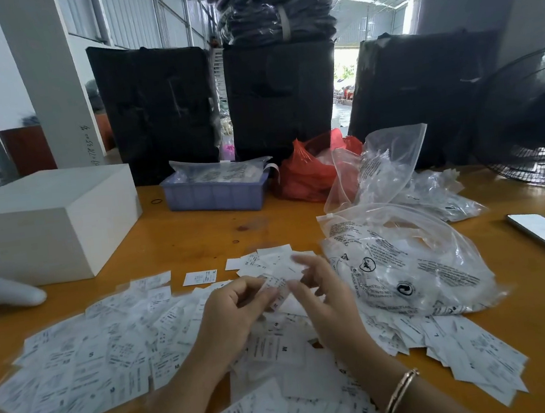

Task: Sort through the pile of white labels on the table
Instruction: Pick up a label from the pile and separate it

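You are mid-sort: your left hand [238, 307] pinches one label [275, 289] above the pile [111, 353] spread over the counter [199, 235], and your right hand [321, 289] hovers beside it, fingers loose. Next, probably read its size and drop it on the matching small stack [267, 259]

Glossy varnished wood table [199, 235], matt paper labels [88, 359], shiny clear plastic bags [407, 269]
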`<act>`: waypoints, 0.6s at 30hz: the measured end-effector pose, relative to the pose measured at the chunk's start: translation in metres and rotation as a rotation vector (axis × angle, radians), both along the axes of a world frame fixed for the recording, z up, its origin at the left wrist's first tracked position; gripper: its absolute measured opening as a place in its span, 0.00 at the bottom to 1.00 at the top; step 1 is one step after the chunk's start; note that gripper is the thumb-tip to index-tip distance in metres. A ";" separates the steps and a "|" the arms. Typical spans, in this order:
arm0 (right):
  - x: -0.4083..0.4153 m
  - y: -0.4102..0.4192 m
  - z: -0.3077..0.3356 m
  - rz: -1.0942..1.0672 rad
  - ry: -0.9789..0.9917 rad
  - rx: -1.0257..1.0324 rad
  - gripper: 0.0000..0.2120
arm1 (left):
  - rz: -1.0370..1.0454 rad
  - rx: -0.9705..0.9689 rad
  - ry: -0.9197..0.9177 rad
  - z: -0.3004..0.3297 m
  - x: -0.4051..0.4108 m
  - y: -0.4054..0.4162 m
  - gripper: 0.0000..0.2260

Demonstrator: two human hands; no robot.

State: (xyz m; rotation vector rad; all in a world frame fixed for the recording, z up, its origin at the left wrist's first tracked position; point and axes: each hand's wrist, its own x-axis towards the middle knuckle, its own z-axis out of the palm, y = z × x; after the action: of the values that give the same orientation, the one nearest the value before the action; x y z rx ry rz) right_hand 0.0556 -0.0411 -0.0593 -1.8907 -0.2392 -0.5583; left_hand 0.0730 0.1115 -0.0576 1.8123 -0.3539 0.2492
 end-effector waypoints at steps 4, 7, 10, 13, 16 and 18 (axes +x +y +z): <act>0.000 -0.001 0.001 -0.045 -0.064 0.018 0.11 | 0.012 -0.032 0.031 0.002 -0.001 -0.001 0.11; -0.001 0.003 -0.002 -0.017 -0.064 -0.124 0.10 | 0.007 -0.006 0.009 0.000 -0.001 0.000 0.09; -0.002 0.006 -0.004 -0.044 -0.115 -0.308 0.07 | 0.040 -0.007 0.009 -0.001 0.002 0.002 0.02; -0.004 0.005 -0.005 -0.067 -0.141 -0.410 0.11 | 0.068 -0.029 0.006 -0.001 0.003 0.004 0.02; -0.006 0.006 -0.004 -0.043 -0.157 -0.478 0.13 | 0.091 -0.051 0.012 -0.001 0.004 0.004 0.01; -0.003 -0.001 0.003 -0.073 -0.168 -0.484 0.13 | 0.167 -0.050 0.019 -0.002 0.006 0.005 0.01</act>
State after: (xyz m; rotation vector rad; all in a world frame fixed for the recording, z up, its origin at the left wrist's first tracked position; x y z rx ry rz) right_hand 0.0529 -0.0420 -0.0567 -2.3275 -0.4484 -0.7612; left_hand 0.0786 0.1165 -0.0598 1.7955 -0.1816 0.3541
